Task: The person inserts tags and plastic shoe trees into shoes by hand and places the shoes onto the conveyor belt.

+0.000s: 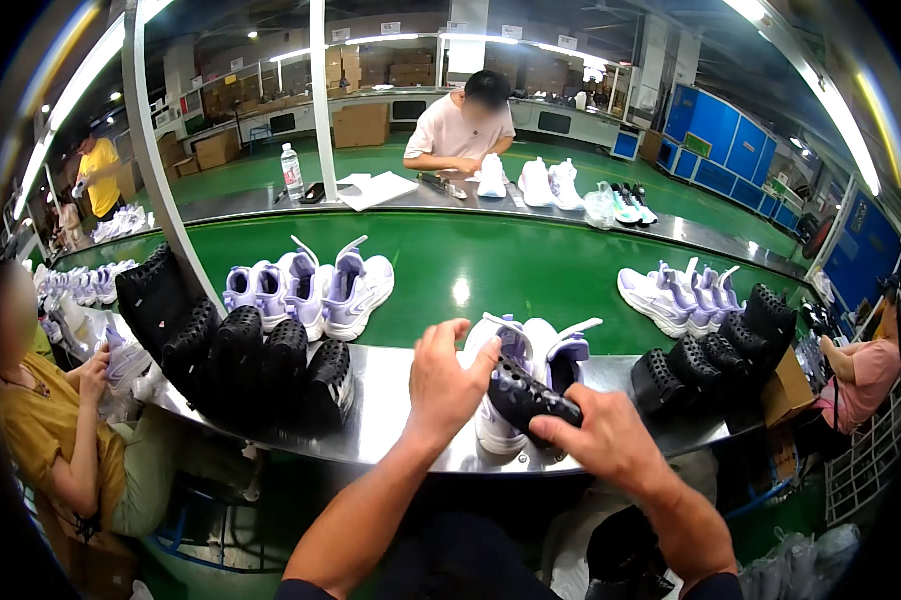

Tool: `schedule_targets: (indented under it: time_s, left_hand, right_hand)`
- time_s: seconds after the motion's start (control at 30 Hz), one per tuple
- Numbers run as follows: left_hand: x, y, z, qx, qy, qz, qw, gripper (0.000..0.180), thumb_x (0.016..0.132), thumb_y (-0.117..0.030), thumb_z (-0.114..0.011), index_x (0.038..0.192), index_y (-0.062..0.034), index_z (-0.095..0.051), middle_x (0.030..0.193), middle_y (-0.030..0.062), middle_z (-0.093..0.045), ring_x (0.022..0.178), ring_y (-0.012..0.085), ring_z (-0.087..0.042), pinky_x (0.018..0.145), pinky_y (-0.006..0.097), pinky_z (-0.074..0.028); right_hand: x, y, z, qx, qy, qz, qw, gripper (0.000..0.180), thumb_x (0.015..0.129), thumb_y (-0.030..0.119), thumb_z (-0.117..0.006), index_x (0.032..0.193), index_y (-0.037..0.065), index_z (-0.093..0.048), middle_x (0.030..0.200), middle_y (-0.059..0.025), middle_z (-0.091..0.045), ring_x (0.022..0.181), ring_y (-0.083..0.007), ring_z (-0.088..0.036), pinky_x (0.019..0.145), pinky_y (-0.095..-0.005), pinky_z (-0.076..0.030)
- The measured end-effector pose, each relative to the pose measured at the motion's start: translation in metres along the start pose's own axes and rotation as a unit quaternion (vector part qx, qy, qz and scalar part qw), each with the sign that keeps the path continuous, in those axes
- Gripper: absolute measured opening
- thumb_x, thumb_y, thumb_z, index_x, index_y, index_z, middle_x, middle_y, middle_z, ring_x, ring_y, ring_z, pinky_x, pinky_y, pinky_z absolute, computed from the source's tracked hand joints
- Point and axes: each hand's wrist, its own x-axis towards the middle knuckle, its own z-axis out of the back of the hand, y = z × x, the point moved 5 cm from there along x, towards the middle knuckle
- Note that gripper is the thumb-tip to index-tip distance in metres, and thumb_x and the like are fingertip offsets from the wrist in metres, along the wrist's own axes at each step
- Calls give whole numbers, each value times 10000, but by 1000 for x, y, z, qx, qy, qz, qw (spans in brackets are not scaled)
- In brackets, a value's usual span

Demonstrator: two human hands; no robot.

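Observation:
My right hand (603, 432) grips a black shoe-shaped piece (524, 398) with a bumpy, perforated surface, thumb on its near end. The piece lies tilted over a white sneaker with lavender lining (495, 430), covering part of it. My left hand (449, 378) is at that sneaker's left side, thumb and fingers apart; its thumb is close to the black piece's far tip, and whether they touch I cannot tell. A second matching sneaker (569, 362) stands to the right, its pull tab up. Both sneakers rest on the metal ledge and the green belt's edge.
Several black shoe-shaped pieces stand left (239, 360) and right (701, 365) on the metal ledge (383, 390). Behind them, white-lavender sneakers (356, 290) sit on the green belt (491, 255). A person (461, 130) works opposite; others sit at left (61, 420) and right (851, 365).

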Motion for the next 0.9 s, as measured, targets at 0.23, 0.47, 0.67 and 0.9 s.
schedule_targets:
  time_s: [0.23, 0.47, 0.67, 0.9]
  left_hand:
    - [43, 31, -54, 162, 173, -73, 969, 281, 874, -231, -692, 1007, 16, -709, 1043, 239, -673, 1010, 415, -631, 862, 494, -517]
    - [43, 54, -31, 31, 223, -65, 972, 209, 875, -180, -657, 903, 15, -728, 840, 206, -690, 797, 351, -670, 755, 433, -522]
    - [28, 48, -24, -89, 362, 27, 928, 182, 852, -145, -688, 867, 36, -702, 695, 27, -581, 678, 122, -515, 616, 316, -427]
    - [18, 73, -18, -310, 399, 100, 857, 176, 900, -98, -698, 998, 43, -740, 890, 10, -697, 832, 105, -601, 798, 268, -474]
  right_hand:
    - [65, -14, 11, -133, 165, -69, 975, 553, 808, 492, -723, 850, -59, -725, 850, -264, -713, 833, -389, -712, 759, -444, -560]
    - [88, -12, -18, -268, 132, -33, 954, 462, 793, 413, -718, 928, -28, -754, 896, -249, -729, 869, -388, -725, 805, -456, -582]
    - [104, -33, -12, -263, 211, -41, 940, 417, 792, 332, -719, 937, -58, -746, 936, -257, -733, 873, -384, -729, 766, -455, -585]
    - [103, -20, -26, -252, 233, -8, 939, 370, 807, 299, -774, 990, -22, -760, 1031, -218, -750, 1003, -379, -719, 852, -456, -576]
